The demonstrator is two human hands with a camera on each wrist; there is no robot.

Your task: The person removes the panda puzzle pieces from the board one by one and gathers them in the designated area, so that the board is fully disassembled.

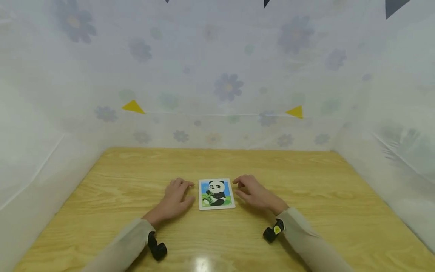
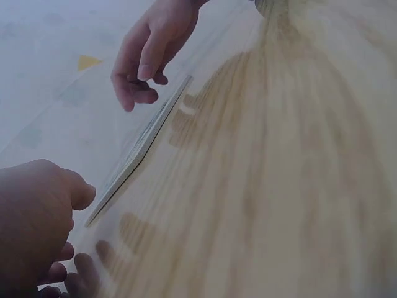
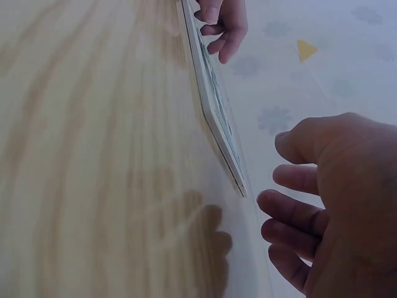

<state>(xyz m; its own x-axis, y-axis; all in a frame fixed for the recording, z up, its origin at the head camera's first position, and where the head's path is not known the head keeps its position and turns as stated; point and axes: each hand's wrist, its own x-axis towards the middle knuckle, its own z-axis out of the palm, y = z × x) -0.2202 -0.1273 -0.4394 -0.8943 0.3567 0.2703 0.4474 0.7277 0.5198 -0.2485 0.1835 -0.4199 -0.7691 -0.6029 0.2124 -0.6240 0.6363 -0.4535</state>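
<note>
A flat, square panda picture puzzle or board (image 1: 216, 194) with a white border lies on the wooden table; whether it has separate pieces cannot be told. To its left is my left hand (image 1: 175, 199), fingers relaxed and apart from the board's edge. On the other side, my right hand (image 1: 255, 192) has loosely bent fingers near the right edge, holding nothing. The left wrist view shows the board (image 2: 139, 152) edge-on, with a gap between it and the left thumb. In the right wrist view, the right fingers (image 3: 291, 208) stay apart from the board's near corner.
The wood-grain table (image 1: 217, 241) reaches back to a pale flower-patterned sheet (image 1: 227, 124), which also hangs at both sides. Yellow triangles (image 1: 133, 107) mark the back sheet. Black wrist cameras (image 1: 157, 247) are strapped at both sleeve cuffs.
</note>
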